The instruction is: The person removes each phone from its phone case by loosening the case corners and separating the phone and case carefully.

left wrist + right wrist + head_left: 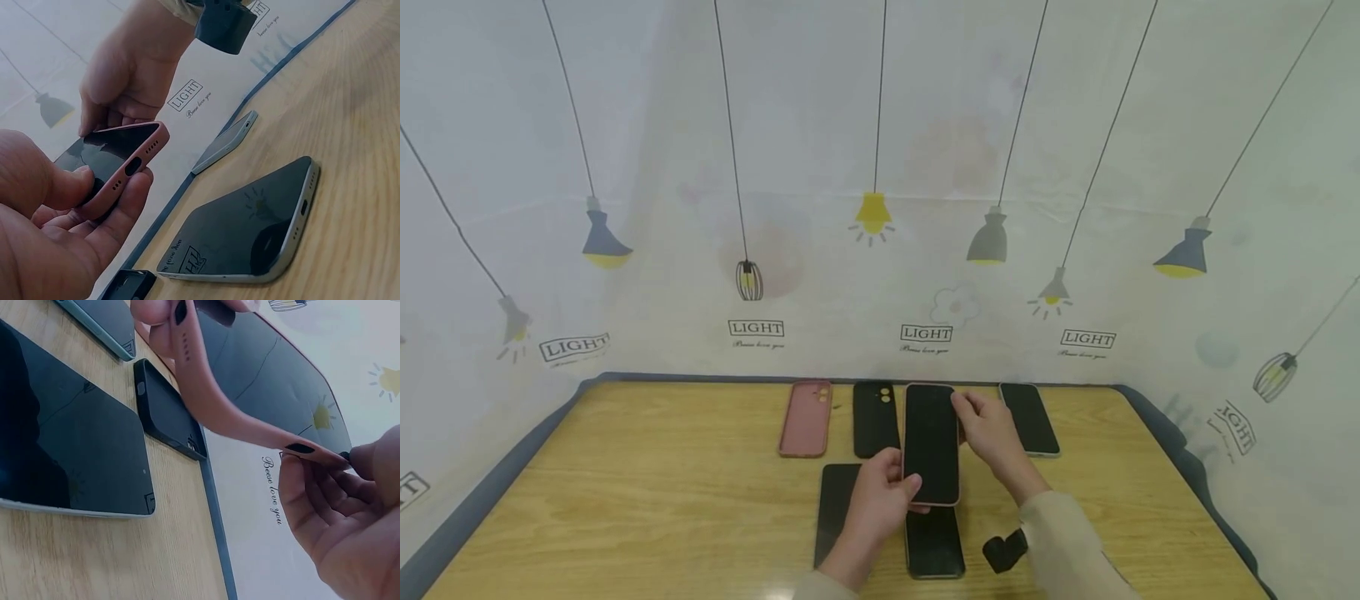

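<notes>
A dark-screened phone sits in a pink phone case, held screen-up above the table. My left hand grips its lower left, with the thumb over the front and fingers underneath. At the upper right corner, my right hand pinches the cased phone between thumb and fingers. In the right wrist view the pink rim runs along the screen's side, with the right fingertips at its cut-out. Below the held phone, another phone lies on the table, partly covered by it in the head view.
On the wooden table, an empty pink case and a black case lie toward the back. A phone lies at the back right; another dark phone is partly behind the left hand. A printed curtain hangs behind.
</notes>
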Motion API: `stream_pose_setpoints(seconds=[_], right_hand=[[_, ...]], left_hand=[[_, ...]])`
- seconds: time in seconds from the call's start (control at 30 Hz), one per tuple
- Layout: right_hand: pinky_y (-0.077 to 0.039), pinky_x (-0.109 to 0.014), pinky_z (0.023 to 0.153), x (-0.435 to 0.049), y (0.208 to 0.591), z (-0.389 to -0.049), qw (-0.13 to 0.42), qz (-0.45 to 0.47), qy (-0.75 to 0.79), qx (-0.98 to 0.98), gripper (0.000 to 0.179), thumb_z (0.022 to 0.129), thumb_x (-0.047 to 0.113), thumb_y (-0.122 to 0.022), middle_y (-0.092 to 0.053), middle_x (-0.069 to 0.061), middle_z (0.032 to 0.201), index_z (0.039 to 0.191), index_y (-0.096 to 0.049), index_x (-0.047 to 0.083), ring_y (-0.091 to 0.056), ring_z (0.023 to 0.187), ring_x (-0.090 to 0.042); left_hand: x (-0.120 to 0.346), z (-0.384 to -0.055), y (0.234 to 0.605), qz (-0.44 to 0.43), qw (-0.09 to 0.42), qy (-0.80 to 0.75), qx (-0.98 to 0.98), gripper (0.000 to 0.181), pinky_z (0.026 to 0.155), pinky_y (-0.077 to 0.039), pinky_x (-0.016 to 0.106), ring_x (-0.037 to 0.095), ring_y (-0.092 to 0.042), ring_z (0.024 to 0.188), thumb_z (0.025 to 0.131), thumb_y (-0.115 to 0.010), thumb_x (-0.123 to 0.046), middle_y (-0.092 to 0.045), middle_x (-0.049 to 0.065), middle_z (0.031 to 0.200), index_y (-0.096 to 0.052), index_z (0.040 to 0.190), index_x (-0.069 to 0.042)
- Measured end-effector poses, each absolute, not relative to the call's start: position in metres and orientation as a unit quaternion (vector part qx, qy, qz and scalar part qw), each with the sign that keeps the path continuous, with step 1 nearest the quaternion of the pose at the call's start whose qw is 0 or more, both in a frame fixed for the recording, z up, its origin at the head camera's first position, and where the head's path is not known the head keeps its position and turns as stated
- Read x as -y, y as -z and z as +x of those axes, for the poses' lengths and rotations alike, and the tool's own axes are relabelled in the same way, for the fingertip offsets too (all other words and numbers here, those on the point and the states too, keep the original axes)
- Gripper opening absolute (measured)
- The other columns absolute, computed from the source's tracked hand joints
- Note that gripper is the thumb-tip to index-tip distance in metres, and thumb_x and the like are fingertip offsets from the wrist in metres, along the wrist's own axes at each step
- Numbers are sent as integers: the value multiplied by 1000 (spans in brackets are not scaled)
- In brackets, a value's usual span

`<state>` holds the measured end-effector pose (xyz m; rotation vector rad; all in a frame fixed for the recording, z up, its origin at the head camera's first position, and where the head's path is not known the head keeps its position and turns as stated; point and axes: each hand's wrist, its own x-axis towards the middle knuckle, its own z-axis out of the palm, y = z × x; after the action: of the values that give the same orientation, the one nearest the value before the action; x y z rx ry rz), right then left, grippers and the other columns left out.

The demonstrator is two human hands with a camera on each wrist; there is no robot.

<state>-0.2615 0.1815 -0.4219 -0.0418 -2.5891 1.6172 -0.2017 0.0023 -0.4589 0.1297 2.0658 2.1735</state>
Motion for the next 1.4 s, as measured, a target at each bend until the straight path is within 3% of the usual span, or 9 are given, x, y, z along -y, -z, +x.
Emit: stream_pose_setpoints(seconds=[0.2,0.3,0.43,0.57,0.9,1.13,1.4], right_hand=[[-43,-28,51,-180,422,-264,60,-24,-512,856,38,111,22,-47,-61,-5,64,80,-60,3,-58,58,-18],[-50,-30,54,-181,424,-266,49,-26,-525,849,37,111,21,-48,-62,-5,65,82,-62,2,-60,58,-18],[-59,-35,63,-183,424,-268,33,-26,-549,835,33,110,19,-49,-66,-5,73,98,-69,-3,-62,64,-17],[-60,-35,68,-185,424,-268,32,-28,-561,827,30,109,17,-50,-66,-4,77,106,-70,-6,-63,69,-16],[-56,-33,68,-184,424,-269,46,-52,-574,816,28,109,13,-51,-60,-3,74,100,-70,-6,-59,74,-23],[-50,-29,66,-181,426,-269,40,-69,-605,792,31,110,10,-45,-54,-2,74,88,-62,-3,-53,71,-17],[-46,-24,61,-179,426,-267,63,-85,-631,768,33,111,9,-43,-54,1,72,92,-64,-7,-52,68,-13]], left_hand=[[-6,-201,459,50,59,-723,-687,19,62,-65,42,35,-75,85,96,-61,12,-73,24,96,-61,114,12],[-6,-201,459,51,56,-724,-686,19,61,-65,42,36,-75,86,96,-61,13,-73,25,97,-61,114,13],[-6,-200,459,45,59,-721,-689,20,61,-65,41,35,-75,83,95,-61,13,-72,21,94,-62,115,12],[-6,-200,458,46,65,-718,-692,19,61,-65,41,34,-75,82,94,-62,13,-71,18,91,-62,114,12],[-9,-200,458,54,54,-715,-695,19,59,-64,41,37,-75,81,94,-62,13,-72,21,91,-63,113,12],[-11,-198,456,55,46,-715,-696,20,58,-64,40,37,-75,80,93,-63,13,-73,22,91,-64,113,12],[-11,-196,453,62,47,-712,-698,17,58,-64,36,33,-76,79,94,-62,14,-73,20,90,-65,110,11]])
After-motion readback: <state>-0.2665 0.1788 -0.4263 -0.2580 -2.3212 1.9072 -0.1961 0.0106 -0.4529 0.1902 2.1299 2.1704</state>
